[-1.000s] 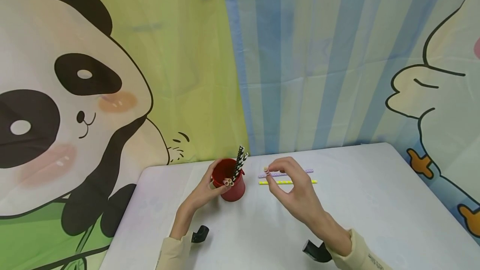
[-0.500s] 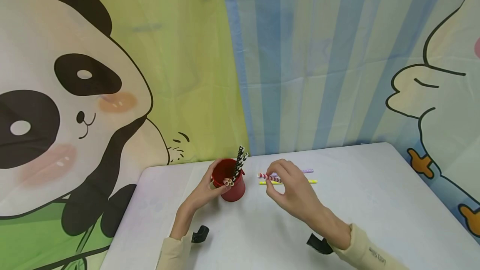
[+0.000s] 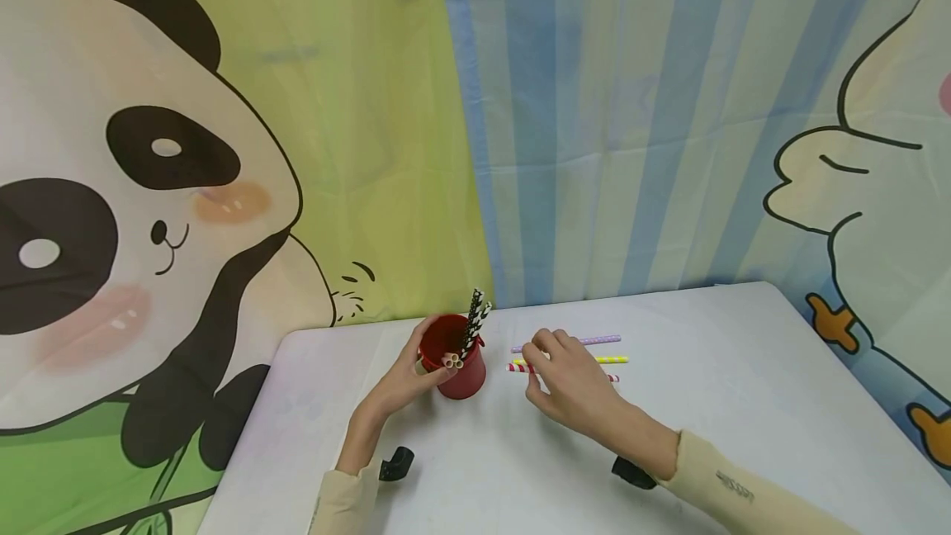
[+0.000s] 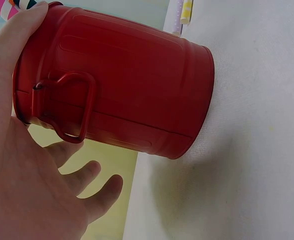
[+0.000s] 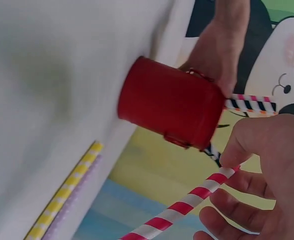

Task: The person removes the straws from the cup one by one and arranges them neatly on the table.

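Observation:
A red tin cup [image 3: 462,374] with a wire handle stands on the white table [image 3: 728,403]. My left hand [image 3: 422,360] holds it, thumb at the rim [image 4: 22,25]. Black-and-white straws [image 3: 475,316] and other striped ones stick out of the cup [image 4: 132,85]. My right hand [image 3: 535,366] pinches a red-and-white striped straw [image 3: 516,367] low over the table, just right of the cup [image 5: 172,102]. In the right wrist view the striped straw [image 5: 187,202] runs out from my fingertips [image 5: 232,157]. Behind it lie a yellow straw [image 3: 612,359] and a purple straw [image 3: 594,341].
A cartoon backdrop with a panda [image 3: 149,188] and blue stripes hangs right behind the table's far edge. The yellow straw [image 5: 67,192] and the purple straw [image 5: 82,187] lie side by side near that edge. Bare white tabletop spreads to the right and front.
My right hand has come down and toward me with the red-and-white straw, from above the purple straw to just in front of the yellow one. The left hand and cup have not moved.

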Available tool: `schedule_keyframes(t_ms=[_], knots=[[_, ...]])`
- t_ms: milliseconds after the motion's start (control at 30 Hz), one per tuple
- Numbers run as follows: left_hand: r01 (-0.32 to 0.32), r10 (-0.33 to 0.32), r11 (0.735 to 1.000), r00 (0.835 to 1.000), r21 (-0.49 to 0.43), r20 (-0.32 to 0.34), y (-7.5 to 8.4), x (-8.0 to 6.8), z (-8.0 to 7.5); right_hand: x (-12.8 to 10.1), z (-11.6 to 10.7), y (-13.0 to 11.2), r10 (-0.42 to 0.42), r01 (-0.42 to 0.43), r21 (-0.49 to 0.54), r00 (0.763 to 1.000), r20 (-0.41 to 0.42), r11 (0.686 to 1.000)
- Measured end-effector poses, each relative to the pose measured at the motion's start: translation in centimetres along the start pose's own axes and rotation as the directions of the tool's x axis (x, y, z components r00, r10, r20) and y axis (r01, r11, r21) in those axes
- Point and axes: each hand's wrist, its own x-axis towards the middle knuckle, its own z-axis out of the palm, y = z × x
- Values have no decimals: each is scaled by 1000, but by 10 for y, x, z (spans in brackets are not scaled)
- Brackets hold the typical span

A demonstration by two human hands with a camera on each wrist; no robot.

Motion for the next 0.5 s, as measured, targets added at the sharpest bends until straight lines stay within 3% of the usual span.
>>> schedule_keyframes(t_ms=[200, 500], knots=[[9, -9, 1000, 1000, -1, -8, -1, 0, 0, -4, 18, 9, 12, -8, -74, 998, 55, 997], [6, -6, 1000, 1000, -7, -14, -2, 1, 0, -6, 45, 23, 65, -50, -101, 986, 157, 994]])
